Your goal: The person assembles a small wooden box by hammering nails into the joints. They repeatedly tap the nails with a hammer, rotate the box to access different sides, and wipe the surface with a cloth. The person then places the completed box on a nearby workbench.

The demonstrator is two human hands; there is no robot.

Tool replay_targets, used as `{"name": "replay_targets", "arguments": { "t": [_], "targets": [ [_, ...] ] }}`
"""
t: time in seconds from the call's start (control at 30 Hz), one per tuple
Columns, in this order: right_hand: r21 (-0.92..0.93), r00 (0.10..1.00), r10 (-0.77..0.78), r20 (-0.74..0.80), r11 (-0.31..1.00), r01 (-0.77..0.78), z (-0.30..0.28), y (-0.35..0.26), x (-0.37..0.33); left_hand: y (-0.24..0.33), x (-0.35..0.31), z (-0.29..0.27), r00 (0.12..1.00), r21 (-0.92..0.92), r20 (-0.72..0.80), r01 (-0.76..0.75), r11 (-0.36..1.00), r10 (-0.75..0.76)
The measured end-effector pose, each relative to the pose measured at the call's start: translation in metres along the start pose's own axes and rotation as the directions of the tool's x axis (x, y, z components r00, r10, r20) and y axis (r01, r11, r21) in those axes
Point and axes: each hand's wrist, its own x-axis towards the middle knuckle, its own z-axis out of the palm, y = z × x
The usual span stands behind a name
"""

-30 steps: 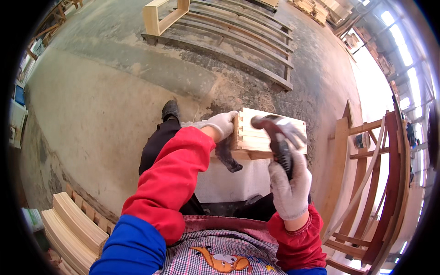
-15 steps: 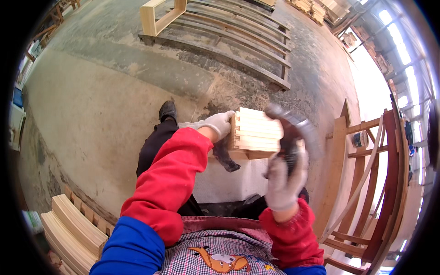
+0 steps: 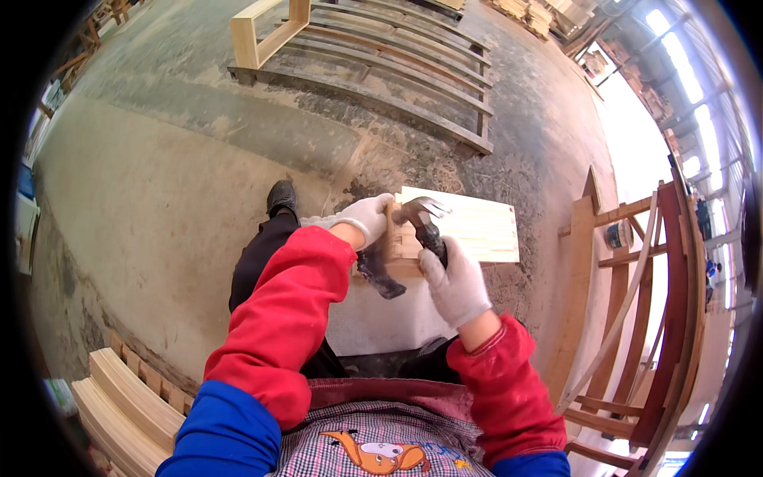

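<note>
My right hand (image 3: 457, 285), in a white glove, is closed round the dark handle of a claw hammer (image 3: 427, 226). The hammer's head is at the left end of a pale wooden panel (image 3: 477, 225), close to a narrow upright board (image 3: 391, 232). Notched joints show where the board meets the panel. My left hand (image 3: 367, 218), also gloved, grips that upright board from the left, its fingertips over the top edge. Below it hangs a dark, curved piece (image 3: 383, 278) whose kind I cannot make out. The wood rests above a pale, covered support (image 3: 381, 318).
Beyond lies a low slatted wooden rack (image 3: 373, 95) with a rectangular wooden frame (image 3: 248, 44) on its left end. Curved wooden strips (image 3: 127, 405) are stacked at lower left. A large wooden framework (image 3: 580, 286) stands close on the right. My left shoe (image 3: 281, 197) is on the concrete floor.
The hammer has swung from the right, where it was blurred, left to the board's joint. My left hand keeps its grip on the board. The view has shifted slightly.
</note>
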Motion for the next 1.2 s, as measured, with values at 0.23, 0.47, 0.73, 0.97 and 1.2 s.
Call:
{"name": "replay_targets", "arguments": {
  "t": [0.23,0.47,0.73,0.97,1.2],
  "targets": [
    [0.272,0.928,-0.133,-0.347,0.933,0.236,-0.003,0.004,0.0,-0.001,0.001,0.003,1.0,-0.067,0.008,-0.014,0.998,0.015],
    [-0.066,0.997,-0.074,-0.006,0.995,0.073,0.0,0.005,0.014,-0.005,0.004,0.004,0.995,-0.317,0.083,-0.029,0.948,0.058],
    [0.076,0.983,-0.062,-0.174,0.994,0.076,0.006,-0.003,0.027,-0.004,0.0,0.005,0.999,-0.134,0.047,-0.017,0.991,0.024],
    [0.194,0.963,-0.08,-0.258,0.972,0.133,-0.011,-0.009,0.025,-0.008,0.003,0.008,0.996,-0.234,0.083,0.002,0.972,0.018],
    [-0.136,0.998,-0.006,-0.069,0.991,-0.004,0.007,0.005,0.019,-0.002,-0.01,0.001,0.999,-0.096,0.036,-0.006,0.995,0.009]
  ]
}}
